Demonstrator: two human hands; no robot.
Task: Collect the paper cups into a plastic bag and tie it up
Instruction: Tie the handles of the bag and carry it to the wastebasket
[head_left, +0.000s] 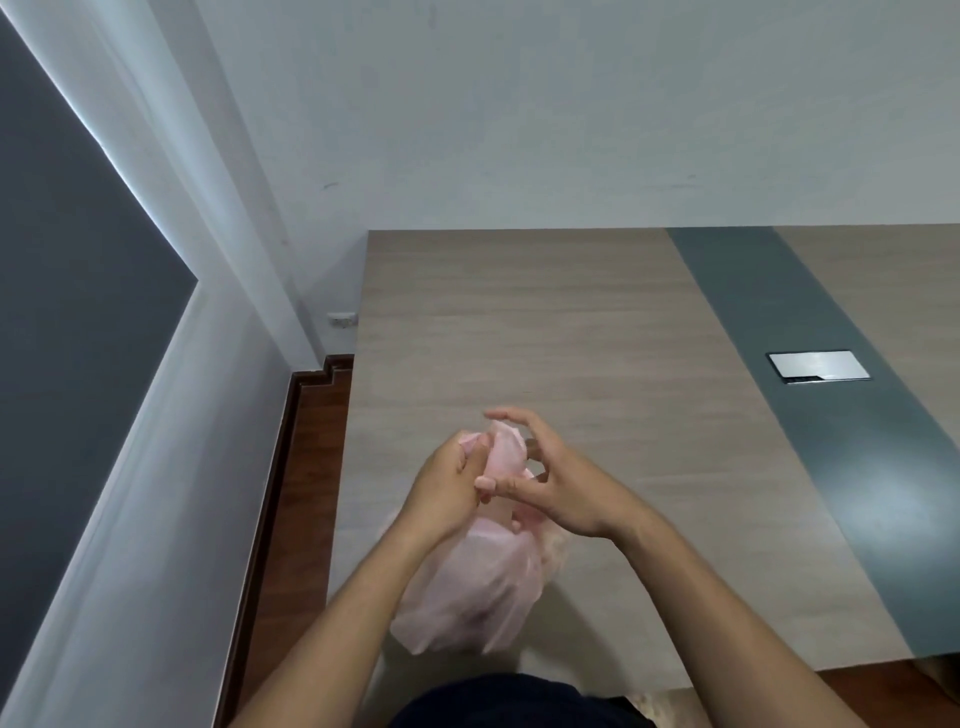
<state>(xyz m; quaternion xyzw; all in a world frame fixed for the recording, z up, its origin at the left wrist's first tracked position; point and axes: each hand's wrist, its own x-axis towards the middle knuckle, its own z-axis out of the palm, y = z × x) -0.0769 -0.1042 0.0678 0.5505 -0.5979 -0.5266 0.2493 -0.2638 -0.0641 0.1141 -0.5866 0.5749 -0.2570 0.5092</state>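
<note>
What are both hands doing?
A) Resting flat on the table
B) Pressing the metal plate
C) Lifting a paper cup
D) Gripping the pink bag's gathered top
D: the left hand and the right hand both grip the pink bag by its bunched top.

A pale, plain wall (519, 104) fills the upper half of the frame. Below it, a light wood-grain table (571, 322) spreads across the centre and right, crossed by a slanting grey-green band (753, 312) that holds a shiny rectangular metal plate (819, 366) at the right. A soft patch of reflected light lies on the band lower down. At the far left is a large dark grey panel (62, 312), possibly a drawn window blind, with a bright line of light along its upper edge. Reddish-brown wooden floor (311, 457) shows left of the table, bordered by a dark skirting board (278, 467). A small white wall socket (343, 319) sits low by the table's left edge.
</note>
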